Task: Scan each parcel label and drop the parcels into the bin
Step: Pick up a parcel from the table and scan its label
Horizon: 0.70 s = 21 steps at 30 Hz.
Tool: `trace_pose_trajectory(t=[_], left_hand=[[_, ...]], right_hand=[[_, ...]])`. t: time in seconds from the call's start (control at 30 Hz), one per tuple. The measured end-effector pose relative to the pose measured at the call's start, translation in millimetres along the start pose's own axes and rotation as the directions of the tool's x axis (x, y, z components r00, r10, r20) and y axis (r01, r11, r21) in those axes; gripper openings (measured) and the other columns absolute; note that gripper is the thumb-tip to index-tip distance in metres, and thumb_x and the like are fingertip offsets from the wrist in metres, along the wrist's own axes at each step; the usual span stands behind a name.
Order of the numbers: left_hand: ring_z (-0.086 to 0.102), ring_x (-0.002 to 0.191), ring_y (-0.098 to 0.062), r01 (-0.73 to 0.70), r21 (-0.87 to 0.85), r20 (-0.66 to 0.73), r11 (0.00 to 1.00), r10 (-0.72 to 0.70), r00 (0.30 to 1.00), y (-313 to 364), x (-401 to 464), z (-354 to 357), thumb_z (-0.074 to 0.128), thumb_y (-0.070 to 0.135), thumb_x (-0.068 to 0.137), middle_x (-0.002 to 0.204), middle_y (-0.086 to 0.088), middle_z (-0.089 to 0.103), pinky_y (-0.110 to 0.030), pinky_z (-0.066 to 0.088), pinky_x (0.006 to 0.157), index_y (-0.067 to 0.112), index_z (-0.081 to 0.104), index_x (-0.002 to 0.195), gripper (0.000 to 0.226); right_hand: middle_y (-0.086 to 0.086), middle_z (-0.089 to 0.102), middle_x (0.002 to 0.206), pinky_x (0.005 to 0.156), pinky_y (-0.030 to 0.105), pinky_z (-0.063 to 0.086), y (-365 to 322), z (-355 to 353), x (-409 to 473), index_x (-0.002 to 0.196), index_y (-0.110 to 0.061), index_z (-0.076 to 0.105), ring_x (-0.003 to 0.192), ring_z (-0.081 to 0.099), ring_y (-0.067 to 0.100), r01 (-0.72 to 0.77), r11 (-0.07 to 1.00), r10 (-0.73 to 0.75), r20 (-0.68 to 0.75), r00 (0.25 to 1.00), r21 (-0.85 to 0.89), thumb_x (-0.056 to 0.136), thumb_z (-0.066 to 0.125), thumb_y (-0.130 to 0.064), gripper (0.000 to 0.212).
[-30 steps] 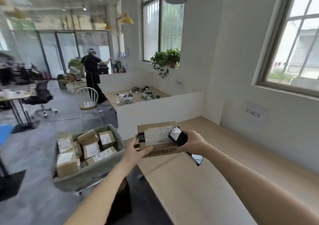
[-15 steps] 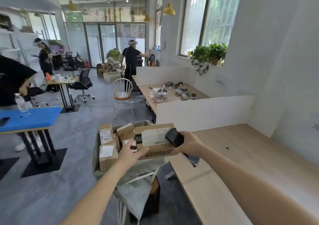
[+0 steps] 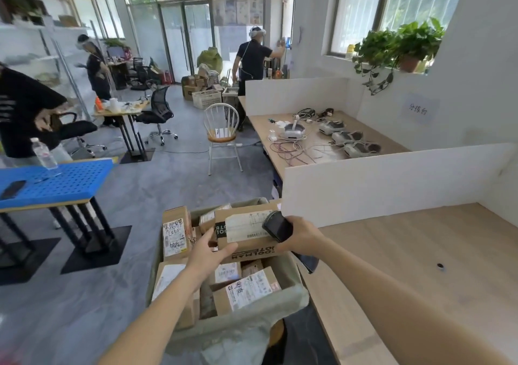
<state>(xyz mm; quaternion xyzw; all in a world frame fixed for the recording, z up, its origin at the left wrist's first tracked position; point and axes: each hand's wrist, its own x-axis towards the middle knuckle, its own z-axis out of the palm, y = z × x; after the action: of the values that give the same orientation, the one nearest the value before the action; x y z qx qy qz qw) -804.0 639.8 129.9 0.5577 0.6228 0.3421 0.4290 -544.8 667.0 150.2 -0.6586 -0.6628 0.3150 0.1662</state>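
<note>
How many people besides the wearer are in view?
3. One in black stands at the back by the glass doors, one stands at the left by the shelving, one is cut off at the left edge. Others may be hidden.

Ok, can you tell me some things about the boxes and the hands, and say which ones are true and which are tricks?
1. The left hand holds a cardboard parcel above the bin. True.
2. The bin has no boxes in it. False: several labelled boxes already lie inside it.
3. The right hand grips a dark scanner against the parcel's white label. True.
4. The parcel rests flat on the wooden table. False: it is held up in the air, over the bin beside the table.
5. A water bottle stands on the blue table. True.
</note>
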Motion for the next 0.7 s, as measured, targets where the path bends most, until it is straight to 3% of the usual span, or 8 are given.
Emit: trace_pose_trajectory(t=[0.1, 0.2, 0.53, 0.7], left_hand=[[0.033, 0.145, -0.026, 0.047, 0.012, -0.01, 0.999, -0.047, 0.999, -6.4, 50.3, 10.3, 0.08, 0.043, 0.079, 0.16, -0.001, 0.031, -0.049, 0.034, 0.116, 0.02, 0.027, 0.156, 0.096], [0.036, 0.143, -0.025, 0.102, 0.061, -0.004, 0.993, -0.102, 0.995, -16.7, 92.1, 15.7, 0.08, 0.054, 0.071, 0.158, -0.001, 0.035, -0.049, 0.034, 0.115, 0.024, 0.029, 0.156, 0.103], [0.046, 0.135, -0.023, 0.258, 0.054, 0.065, 0.965, -0.261, 0.963, -78.5, 194.3, 35.6, 0.082, 0.063, 0.065, 0.154, 0.006, 0.042, -0.052, 0.048, 0.104, 0.038, 0.027, 0.153, 0.107], [0.04, 0.14, -0.019, 0.269, 0.072, 0.049, 0.96, -0.273, 0.961, -77.3, 214.3, 49.8, 0.078, 0.04, 0.083, 0.152, 0.005, 0.044, -0.045, 0.038, 0.114, 0.028, 0.029, 0.155, 0.089]], right_hand=[[0.001, 0.063, 0.122, 0.093, 0.04, 0.058, 14.3, 4.4, 57.5, 0.135, -0.02, 0.056, 0.109, 0.062, 0.02, -0.008, 1.0, 0.008, 0.055, 0.998, -0.006, 0.066, 0.088, -0.036, 0.077], [0.0, 0.062, 0.121, 0.091, 0.038, 0.057, 27.6, 11.6, 103.5, 0.136, -0.021, 0.054, 0.108, 0.061, 0.021, -0.026, 0.999, 0.029, 0.088, 0.996, -0.027, 0.069, 0.087, -0.036, 0.076], [-0.006, 0.062, 0.111, 0.089, 0.041, 0.061, 65.6, 47.9, 198.7, 0.128, -0.024, 0.055, 0.101, 0.062, 0.016, -0.108, 0.991, 0.121, 0.187, 0.975, -0.077, 0.066, 0.085, -0.041, 0.071], [-0.004, 0.06, 0.119, 0.092, 0.038, 0.059, 80.5, 61.6, 224.0, 0.138, -0.021, 0.051, 0.108, 0.06, 0.018, -0.132, 0.989, 0.141, 0.197, 0.97, -0.06, 0.073, 0.086, -0.034, 0.075]])
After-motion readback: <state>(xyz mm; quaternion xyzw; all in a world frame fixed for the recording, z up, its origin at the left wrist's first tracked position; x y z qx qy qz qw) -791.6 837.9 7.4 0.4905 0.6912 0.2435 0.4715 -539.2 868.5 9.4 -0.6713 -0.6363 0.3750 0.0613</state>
